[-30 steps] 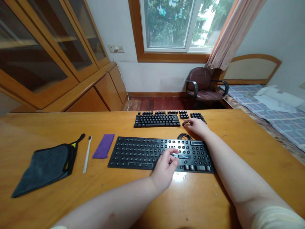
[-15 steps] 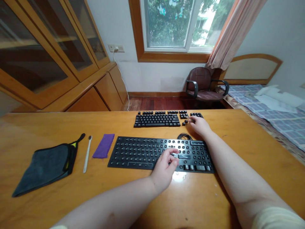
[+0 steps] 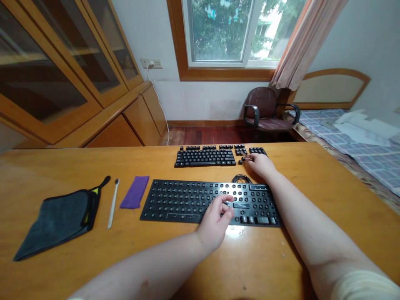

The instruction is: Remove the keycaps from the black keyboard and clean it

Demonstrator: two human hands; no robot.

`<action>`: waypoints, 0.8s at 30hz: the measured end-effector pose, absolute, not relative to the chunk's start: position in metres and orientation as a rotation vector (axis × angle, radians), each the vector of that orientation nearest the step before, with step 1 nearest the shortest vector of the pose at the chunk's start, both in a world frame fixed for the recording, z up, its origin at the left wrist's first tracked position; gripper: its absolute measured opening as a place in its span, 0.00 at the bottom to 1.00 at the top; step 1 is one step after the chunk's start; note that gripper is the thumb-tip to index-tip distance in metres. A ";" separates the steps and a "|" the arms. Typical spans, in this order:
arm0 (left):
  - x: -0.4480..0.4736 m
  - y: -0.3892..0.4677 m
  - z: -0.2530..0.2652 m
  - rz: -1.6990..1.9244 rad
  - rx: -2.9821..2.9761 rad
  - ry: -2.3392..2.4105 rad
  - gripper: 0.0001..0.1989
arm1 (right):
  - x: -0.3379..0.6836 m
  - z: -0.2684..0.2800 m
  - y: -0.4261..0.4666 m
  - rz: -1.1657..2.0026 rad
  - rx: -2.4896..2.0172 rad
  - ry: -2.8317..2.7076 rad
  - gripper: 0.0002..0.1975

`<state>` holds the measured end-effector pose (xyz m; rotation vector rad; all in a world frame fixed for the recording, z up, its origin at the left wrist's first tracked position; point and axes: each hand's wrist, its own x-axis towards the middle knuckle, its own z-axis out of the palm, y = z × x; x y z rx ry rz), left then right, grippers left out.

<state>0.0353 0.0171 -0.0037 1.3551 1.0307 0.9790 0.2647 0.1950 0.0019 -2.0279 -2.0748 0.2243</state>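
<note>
My left hand (image 3: 216, 221) rests on the black keyboard base (image 3: 179, 196), its index finger extended, the others loosely curled, nothing between them. Most of the base is bare of caps; a few keycaps (image 3: 261, 220) sit along its lower right edge. Beyond it, loose black keycaps (image 3: 204, 157) lie in rows like a keyboard layout. At their right side, my right hand (image 3: 261, 164) is pinched at the small arrow-key group (image 3: 241, 161), seemingly on a keycap; the fingertips are partly hidden. The coiled cable (image 3: 241, 178) lies between base and rows.
Left of the base lie a purple cloth (image 3: 135, 192), a white toothbrush (image 3: 113, 204) and a grey cloth (image 3: 61, 216) with black edging. The wooden desk (image 3: 156, 254) ends just beyond the keycap rows. A chair (image 3: 265, 110) stands past its far edge.
The view has shifted slightly. My right hand stays at the arrow keycaps, with its fingertips a little lower and closer to them. My left hand has hardly moved.
</note>
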 end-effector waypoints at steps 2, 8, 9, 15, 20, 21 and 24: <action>0.035 0.017 -0.003 0.981 1.356 1.035 0.13 | 0.264 0.003 0.194 0.217 -2.035 -2.063 0.18; 0.035 0.017 -0.001 0.973 1.349 1.049 0.13 | 0.260 0.008 0.188 0.237 -1.942 -2.120 0.17; 0.035 0.017 0.000 0.972 1.350 1.049 0.13 | 0.259 0.008 0.187 0.248 -1.911 -2.154 0.17; 0.035 0.017 0.002 0.973 1.358 1.048 0.13 | 0.257 0.007 0.187 0.246 -1.912 -2.185 0.17; 0.035 0.017 -0.001 0.972 1.368 1.048 0.13 | 0.258 0.004 0.188 0.221 -1.890 -2.198 0.17; 0.035 0.017 -0.002 0.973 1.370 1.048 0.13 | 0.258 0.004 0.188 0.216 -1.885 -2.201 0.17; 0.035 0.017 -0.004 0.975 1.372 1.042 0.13 | 0.258 0.004 0.188 0.209 -1.884 -2.206 0.17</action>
